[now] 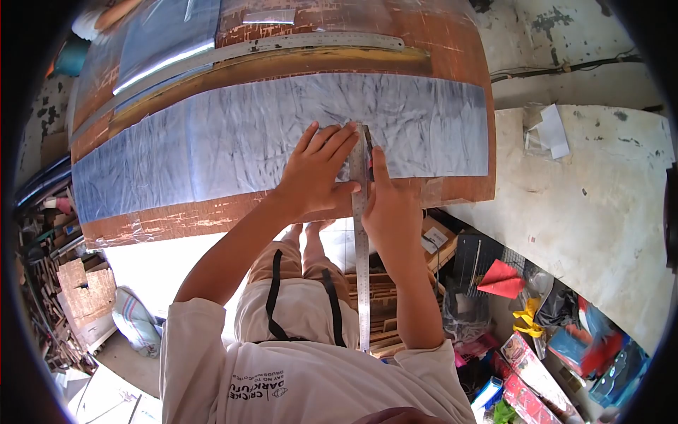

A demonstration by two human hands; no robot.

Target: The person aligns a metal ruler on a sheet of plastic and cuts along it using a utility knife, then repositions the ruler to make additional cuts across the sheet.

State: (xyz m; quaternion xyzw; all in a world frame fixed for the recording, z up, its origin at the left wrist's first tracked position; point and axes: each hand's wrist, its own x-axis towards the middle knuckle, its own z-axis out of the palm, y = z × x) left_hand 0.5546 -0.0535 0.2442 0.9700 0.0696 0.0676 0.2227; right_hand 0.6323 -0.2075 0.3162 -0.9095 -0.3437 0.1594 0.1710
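Observation:
A long grey marbled sheet [247, 127] lies across the brown table [466, 187]. A metal ruler [362, 247] crosses the sheet's front part and sticks out over the table's front edge toward the body. My left hand [321, 169] presses on the sheet and the ruler's left side, its fingers spread. My right hand [388, 201] is closed round a cutter [369, 147] at the ruler's right edge, the forefinger stretched along it. The cutter's tip touches or nearly touches the sheet near the ruler's far end.
Behind the sheet lie a long metal ruler [332, 40] and a yellowish bar [311, 62]. A pale board [586, 184] stands at right, with bags and packets [537, 374] below it. Wood scraps [85, 283] are at left. Part of another person's arm [116, 14] shows at the top left.

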